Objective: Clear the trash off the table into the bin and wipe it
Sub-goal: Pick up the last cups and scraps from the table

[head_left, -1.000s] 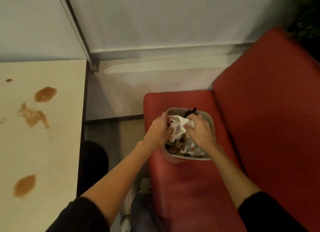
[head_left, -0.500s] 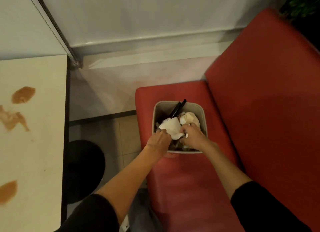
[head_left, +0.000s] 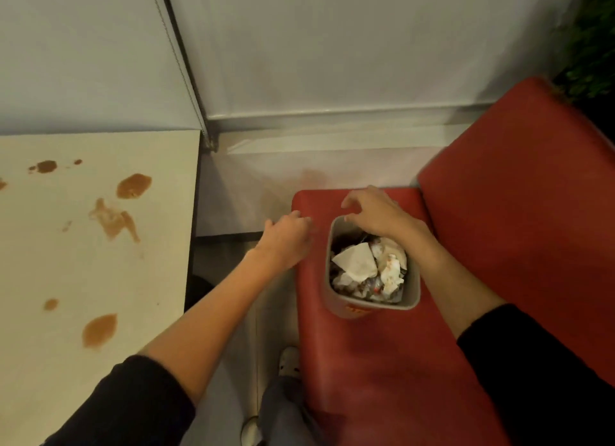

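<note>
Red seat (head_left: 382, 362) holds bin (head_left: 327, 262); left grip (head_left: 288, 237) and right grip (head_left: 376, 212) now lifted out, relaxed, empty; trash (head_left: 356, 262) inside. Table (head_left: 149, 279) stains (head_left: 133, 186) await wiping.

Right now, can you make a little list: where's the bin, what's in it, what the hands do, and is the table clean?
bin: on the red bench seat, upright
inside: crumpled napkins and other trash, nearly full
left hand: empty, beside the bin
right hand: empty, over the bin's far rim
table: brown stains, not wiped yet
</note>
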Action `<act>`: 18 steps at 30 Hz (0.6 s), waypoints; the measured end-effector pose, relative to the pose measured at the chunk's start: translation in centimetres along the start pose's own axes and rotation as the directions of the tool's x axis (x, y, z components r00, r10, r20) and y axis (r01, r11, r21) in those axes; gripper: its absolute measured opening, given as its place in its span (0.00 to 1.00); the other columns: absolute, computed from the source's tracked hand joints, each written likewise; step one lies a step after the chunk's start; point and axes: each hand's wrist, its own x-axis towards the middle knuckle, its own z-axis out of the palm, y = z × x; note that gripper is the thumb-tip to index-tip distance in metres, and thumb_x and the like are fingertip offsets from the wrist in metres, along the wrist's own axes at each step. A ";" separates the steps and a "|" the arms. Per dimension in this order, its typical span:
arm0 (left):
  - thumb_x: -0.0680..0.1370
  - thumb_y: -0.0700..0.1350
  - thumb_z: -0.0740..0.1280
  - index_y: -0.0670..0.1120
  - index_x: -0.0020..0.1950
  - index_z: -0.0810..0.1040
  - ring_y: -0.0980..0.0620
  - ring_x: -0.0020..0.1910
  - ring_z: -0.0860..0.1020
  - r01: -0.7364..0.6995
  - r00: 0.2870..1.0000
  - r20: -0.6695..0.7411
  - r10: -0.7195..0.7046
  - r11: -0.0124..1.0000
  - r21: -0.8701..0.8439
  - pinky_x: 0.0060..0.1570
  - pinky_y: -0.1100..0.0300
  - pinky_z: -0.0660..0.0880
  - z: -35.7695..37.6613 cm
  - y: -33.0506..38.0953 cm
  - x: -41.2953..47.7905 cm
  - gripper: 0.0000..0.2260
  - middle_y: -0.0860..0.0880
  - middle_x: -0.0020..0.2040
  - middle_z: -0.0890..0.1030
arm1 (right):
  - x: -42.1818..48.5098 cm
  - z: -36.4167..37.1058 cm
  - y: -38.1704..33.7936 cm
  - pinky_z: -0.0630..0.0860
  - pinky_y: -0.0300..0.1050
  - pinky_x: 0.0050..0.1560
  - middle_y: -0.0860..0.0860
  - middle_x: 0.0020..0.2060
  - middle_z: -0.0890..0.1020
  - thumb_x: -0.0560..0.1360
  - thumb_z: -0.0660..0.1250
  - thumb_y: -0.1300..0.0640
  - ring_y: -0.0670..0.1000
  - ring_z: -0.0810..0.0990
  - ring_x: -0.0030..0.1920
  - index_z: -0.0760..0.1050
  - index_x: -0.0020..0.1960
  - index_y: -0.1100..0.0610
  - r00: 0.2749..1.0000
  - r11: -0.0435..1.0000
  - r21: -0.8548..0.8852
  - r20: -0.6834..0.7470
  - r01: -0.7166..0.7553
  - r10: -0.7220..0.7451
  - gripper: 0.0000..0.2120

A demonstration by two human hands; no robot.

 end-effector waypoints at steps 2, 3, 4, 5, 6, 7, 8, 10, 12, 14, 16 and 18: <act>0.81 0.46 0.60 0.46 0.66 0.72 0.42 0.63 0.73 0.053 0.997 -0.051 -0.053 0.999 -0.006 0.62 0.44 0.66 -2.4 -2.7 -1.2 0.15 0.44 0.63 0.72 | 1.2 -0.9 -3.7 0.72 0.55 0.61 0.55 0.58 0.75 0.75 0.68 0.54 0.57 0.74 0.60 0.78 0.59 0.52 0.994 0.994 -0.006 0.002 0.114 -0.114 0.13; 0.81 0.45 0.60 0.47 0.68 0.72 0.42 0.63 0.73 0.078 0.995 -0.068 -0.079 0.997 -0.009 0.63 0.44 0.66 -3.5 -4.1 -1.7 0.16 0.44 0.65 0.72 | 1.7 -1.2 -5.5 0.72 0.54 0.59 0.55 0.57 0.75 0.75 0.67 0.56 0.57 0.74 0.59 0.78 0.58 0.53 0.987 0.987 -0.010 -0.002 0.161 -0.161 0.12; 0.80 0.45 0.60 0.48 0.69 0.71 0.42 0.64 0.73 0.101 0.990 -0.092 -0.103 0.995 -0.017 0.63 0.44 0.66 -4.5 -5.5 -2.3 0.16 0.45 0.66 0.72 | 2.3 -1.6 -7.4 0.73 0.52 0.58 0.56 0.57 0.75 0.75 0.66 0.56 0.57 0.74 0.59 0.77 0.59 0.54 0.979 0.979 -0.007 -0.008 0.202 -0.202 0.12; 0.80 0.45 0.61 0.48 0.69 0.71 0.42 0.64 0.73 0.129 0.985 -0.110 -0.132 0.991 -0.033 0.64 0.44 0.66 -5.5 -6.9 -2.9 0.16 0.45 0.66 0.72 | 2.8 -1.8 -9.3 0.72 0.51 0.57 0.55 0.57 0.74 0.76 0.66 0.57 0.57 0.74 0.59 0.77 0.59 0.54 0.969 0.969 0.000 -0.012 0.246 -0.246 0.12; 0.80 0.45 0.61 0.48 0.69 0.71 0.42 0.64 0.73 0.157 0.978 -0.133 -0.163 0.986 -0.054 0.64 0.43 0.67 -6.3 -8.4 -3.5 0.16 0.45 0.66 0.72 | 3.2 -1.9 -11.3 0.72 0.51 0.57 0.55 0.56 0.74 0.76 0.65 0.58 0.56 0.73 0.59 0.77 0.59 0.55 0.957 0.957 0.005 -0.004 0.289 -0.289 0.12; 0.80 0.45 0.62 0.48 0.69 0.71 0.42 0.63 0.73 0.185 0.969 -0.155 -0.194 0.980 -0.073 0.64 0.43 0.68 -7.1 -9.8 -4.2 0.16 0.45 0.66 0.72 | 3.8 -2.0 -13.1 0.72 0.51 0.57 0.54 0.55 0.74 0.76 0.64 0.59 0.56 0.74 0.59 0.77 0.60 0.55 0.943 0.943 0.007 0.005 0.334 -0.334 0.13; 0.80 0.45 0.62 0.47 0.68 0.72 0.42 0.62 0.74 0.215 0.956 -0.185 -0.228 0.973 -0.089 0.63 0.44 0.69 -7.8 -11.4 -4.8 0.16 0.44 0.65 0.73 | 4.4 -1.9 -15.0 0.73 0.51 0.57 0.54 0.55 0.74 0.76 0.64 0.59 0.55 0.74 0.59 0.77 0.60 0.56 0.927 0.927 0.003 0.012 0.376 -0.376 0.13; 0.80 0.46 0.64 0.47 0.67 0.73 0.42 0.60 0.75 0.257 0.925 -0.254 -0.283 0.957 -0.132 0.61 0.44 0.72 -9.1 -14.7 -6.1 0.16 0.43 0.62 0.75 | 5.9 -1.4 -18.6 0.73 0.53 0.59 0.54 0.57 0.76 0.77 0.64 0.60 0.54 0.75 0.59 0.78 0.59 0.57 0.892 0.892 0.002 0.019 0.452 -0.452 0.12; 0.79 0.45 0.65 0.46 0.67 0.74 0.43 0.59 0.75 0.300 0.878 -0.326 -0.351 0.934 -0.196 0.60 0.44 0.73 -10.3 -18.4 -7.8 0.16 0.43 0.62 0.76 | 7.7 -0.5 -22.4 0.73 0.55 0.59 0.55 0.57 0.77 0.76 0.63 0.61 0.54 0.75 0.58 0.78 0.58 0.57 0.852 0.853 0.020 0.038 0.522 -0.522 0.12; 0.79 0.43 0.65 0.45 0.67 0.74 0.43 0.58 0.77 0.344 0.827 -0.364 -0.429 0.897 -0.276 0.60 0.44 0.73 -11.2 -21.9 -9.6 0.16 0.44 0.61 0.77 | 9.4 0.6 -25.9 0.72 0.54 0.60 0.55 0.57 0.76 0.76 0.63 0.61 0.54 0.74 0.58 0.77 0.59 0.56 0.821 0.824 0.018 0.074 0.566 -0.566 0.12; 0.79 0.43 0.65 0.46 0.66 0.74 0.44 0.56 0.78 0.404 0.776 -0.378 -0.505 0.858 -0.316 0.58 0.44 0.74 -11.9 -25.3 -11.3 0.15 0.44 0.59 0.77 | 11.2 1.8 -29.3 0.70 0.55 0.60 0.55 0.57 0.74 0.77 0.62 0.60 0.55 0.72 0.59 0.76 0.59 0.56 0.784 0.792 0.027 0.124 0.610 -0.608 0.12; 0.79 0.43 0.65 0.46 0.66 0.74 0.44 0.56 0.77 0.467 0.724 -0.379 -0.576 0.814 -0.345 0.57 0.43 0.74 -12.4 -28.8 -12.8 0.15 0.44 0.58 0.77 | 13.0 3.1 -32.8 0.70 0.56 0.61 0.54 0.57 0.74 0.77 0.62 0.59 0.55 0.72 0.58 0.76 0.59 0.56 0.745 0.761 0.040 0.179 0.647 -0.643 0.11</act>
